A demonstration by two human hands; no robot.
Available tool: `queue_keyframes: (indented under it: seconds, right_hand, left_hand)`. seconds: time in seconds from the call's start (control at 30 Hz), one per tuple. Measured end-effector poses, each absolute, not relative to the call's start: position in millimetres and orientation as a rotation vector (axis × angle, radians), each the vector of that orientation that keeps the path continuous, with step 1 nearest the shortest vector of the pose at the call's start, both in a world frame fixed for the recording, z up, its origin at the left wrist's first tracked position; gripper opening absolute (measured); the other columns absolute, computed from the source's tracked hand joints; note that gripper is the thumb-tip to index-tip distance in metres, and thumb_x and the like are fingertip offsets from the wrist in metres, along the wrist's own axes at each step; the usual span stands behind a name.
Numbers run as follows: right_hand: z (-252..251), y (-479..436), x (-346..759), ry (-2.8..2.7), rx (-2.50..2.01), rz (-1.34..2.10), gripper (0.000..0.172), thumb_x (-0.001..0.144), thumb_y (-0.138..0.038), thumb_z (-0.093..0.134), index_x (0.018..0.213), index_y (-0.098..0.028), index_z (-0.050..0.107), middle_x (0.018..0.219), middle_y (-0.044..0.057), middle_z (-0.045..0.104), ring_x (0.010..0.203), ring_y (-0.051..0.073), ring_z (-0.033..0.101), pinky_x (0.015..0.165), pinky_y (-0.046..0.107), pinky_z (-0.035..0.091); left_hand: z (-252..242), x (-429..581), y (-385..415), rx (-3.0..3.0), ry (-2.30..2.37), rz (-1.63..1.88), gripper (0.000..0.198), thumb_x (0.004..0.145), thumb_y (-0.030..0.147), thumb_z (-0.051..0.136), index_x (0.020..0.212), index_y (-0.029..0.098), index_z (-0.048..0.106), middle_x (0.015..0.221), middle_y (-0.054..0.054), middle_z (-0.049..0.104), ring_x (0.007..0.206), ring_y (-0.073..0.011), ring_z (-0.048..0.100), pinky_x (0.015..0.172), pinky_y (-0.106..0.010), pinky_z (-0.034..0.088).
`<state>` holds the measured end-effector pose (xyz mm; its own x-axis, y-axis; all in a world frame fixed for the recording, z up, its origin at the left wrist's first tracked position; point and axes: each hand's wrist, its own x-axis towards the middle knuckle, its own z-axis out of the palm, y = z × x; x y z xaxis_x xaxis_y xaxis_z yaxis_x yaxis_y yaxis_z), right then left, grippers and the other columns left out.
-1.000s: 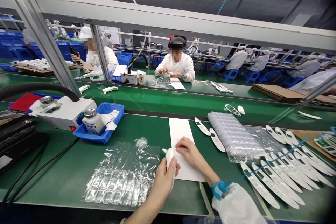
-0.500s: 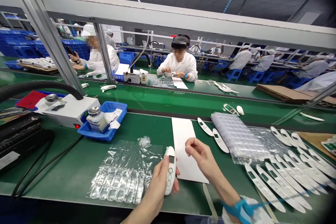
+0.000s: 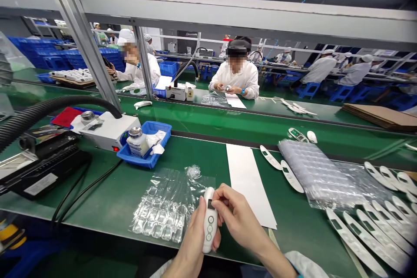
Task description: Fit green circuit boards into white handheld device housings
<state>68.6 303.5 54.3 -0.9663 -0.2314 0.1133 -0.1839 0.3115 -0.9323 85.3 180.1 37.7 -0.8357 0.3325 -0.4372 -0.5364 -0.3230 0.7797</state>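
Observation:
A white handheld device (image 3: 210,226) with a dark screen and round buttons stands nearly upright in my left hand (image 3: 194,234), whose fingers wrap round it. My right hand (image 3: 235,215) is closed, its fingertips pinched at the edge of the screen; whether anything is between them is too small to tell. Left of the hands lies a clear plastic sheet (image 3: 159,217) of small rectangular pieces, with a crumpled clear film (image 3: 193,172) at its top. White paper (image 3: 247,182) lies just behind and right of my right hand.
A blue tray (image 3: 163,139) with a bottle stands left, beside a white box (image 3: 107,134) with a black hose. At right lie a stack of clear trays (image 3: 309,169) and several white shells (image 3: 355,243). A person (image 3: 237,71) in white sits across the line.
My right hand has come left from above the paper to the device's screen. The view has shifted, so the bench items appear further right.

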Motion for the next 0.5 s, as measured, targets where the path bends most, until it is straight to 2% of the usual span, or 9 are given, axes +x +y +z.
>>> queue_keyframes:
  seconds: [0.5]
  right_hand:
    - [48.7, 296.5, 71.1, 2.447, -0.301, -1.890, 0.019, 0.094, -0.029, 0.046, 0.080, -0.017, 0.048, 0.072, -0.003, 0.047, 0.055, 0.007, 0.048, 0.052, 0.022, 0.040]
  left_hand:
    - [35.0, 86.9, 178.6, -0.295, 1.331, 2.204, 0.070, 0.074, 0.079, 0.028, 0.070, 0.013, 0.053, 0.042, 0.002, 0.043, 0.038, -0.0053, 0.038, 0.041, -0.017, 0.024]
